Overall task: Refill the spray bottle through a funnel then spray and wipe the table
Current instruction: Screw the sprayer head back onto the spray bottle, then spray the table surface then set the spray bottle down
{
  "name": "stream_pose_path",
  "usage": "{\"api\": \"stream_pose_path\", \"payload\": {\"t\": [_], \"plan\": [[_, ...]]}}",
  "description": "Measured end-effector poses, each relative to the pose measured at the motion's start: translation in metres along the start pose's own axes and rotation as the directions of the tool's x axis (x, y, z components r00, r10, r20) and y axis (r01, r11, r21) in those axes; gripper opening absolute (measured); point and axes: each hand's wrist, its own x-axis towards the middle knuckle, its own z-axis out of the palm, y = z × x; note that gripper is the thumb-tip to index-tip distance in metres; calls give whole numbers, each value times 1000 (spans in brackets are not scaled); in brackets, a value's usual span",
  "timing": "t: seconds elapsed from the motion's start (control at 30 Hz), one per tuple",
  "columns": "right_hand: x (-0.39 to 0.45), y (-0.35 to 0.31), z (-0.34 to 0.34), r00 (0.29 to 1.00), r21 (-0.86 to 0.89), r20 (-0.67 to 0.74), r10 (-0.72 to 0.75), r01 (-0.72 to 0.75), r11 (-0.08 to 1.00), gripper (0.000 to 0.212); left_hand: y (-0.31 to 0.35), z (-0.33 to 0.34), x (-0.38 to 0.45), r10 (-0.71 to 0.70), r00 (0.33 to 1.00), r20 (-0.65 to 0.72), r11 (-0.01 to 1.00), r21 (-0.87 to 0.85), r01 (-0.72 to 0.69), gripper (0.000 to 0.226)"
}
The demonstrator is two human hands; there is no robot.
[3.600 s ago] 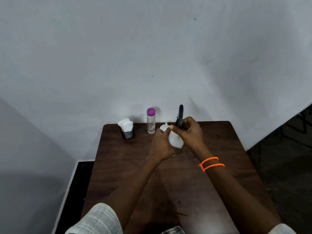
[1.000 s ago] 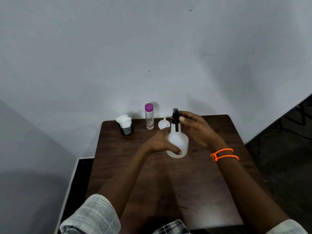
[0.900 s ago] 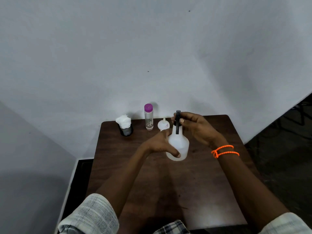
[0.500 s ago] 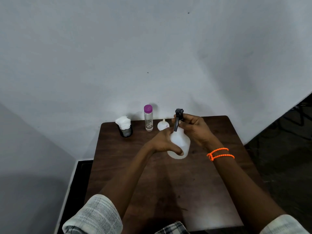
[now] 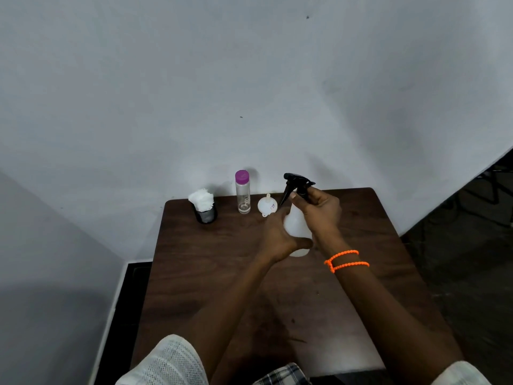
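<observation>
Looks like unscrewing the black trigger head (image 5: 298, 184) with the right hand (image 5: 319, 211) gripping its collar while the left hand (image 5: 279, 240) clasps the spray bottle (image 5: 297, 226); next, lift it off and grab the funnel (image 5: 267, 206).

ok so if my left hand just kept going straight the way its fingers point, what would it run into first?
Probably the funnel. The left hand grips the spray bottle with its fingers aimed toward the wall, and the funnel sits just beyond them, though depth is hard to judge from this view.
</observation>
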Motion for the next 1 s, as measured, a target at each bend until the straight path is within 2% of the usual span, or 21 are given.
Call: {"api": "stream_pose_path", "payload": {"t": [0.1,0.17,0.23,0.3,0.33,0.4,0.47,0.53,0.63,0.7,0.83,1.0], "plan": [[-2,6,-2,995,-49,-102,-17,12,999,24,-8,24,-15,-17,969,-247,995,93,41,92],[-8,10,-2,988,-81,-149,-40,28,996,27,-12,35,-23,-25,948,-317,994,89,56,94],[-12,15,-4,983,-117,-173,-67,47,992,28,-15,42,-23,-30,952,-306,997,58,50,89],[-13,24,-9,984,-139,-154,-88,67,988,33,-23,48,-22,-82,971,-224,994,53,96,81],[-13,28,-13,988,-155,-118,-100,81,985,38,-25,49,-22,-131,982,-136,989,52,139,79],[-10,36,-21,996,-161,8,-89,89,983,44,-31,54,-26,-218,973,69,976,2,219,87],[-10,40,-32,985,-110,170,-1,20,994,38,-44,60,-36,-222,952,209,968,-69,241,89],[-11,45,-43,933,-135,335,132,-91,987,31,-49,64,-50,-184,937,297,968,-112,225,78],[-17,69,-56,818,-266,470,332,-228,937,29,-63,83,-70,-216,887,408,932,-184,311,82],[-25,92,-63,782,-329,468,411,-277,903,37,-73,98,-84,-244,848,470,903,-209,376,81],[-40,133,-81,714,-358,449,538,-409,840,45,-88,117,-107,-289,756,588,843,-218,492,62],[-52,168,-102,696,-351,365,618,-512,784,39,-97,129,-122,-293,654,697,780,-222,586,53]]}}
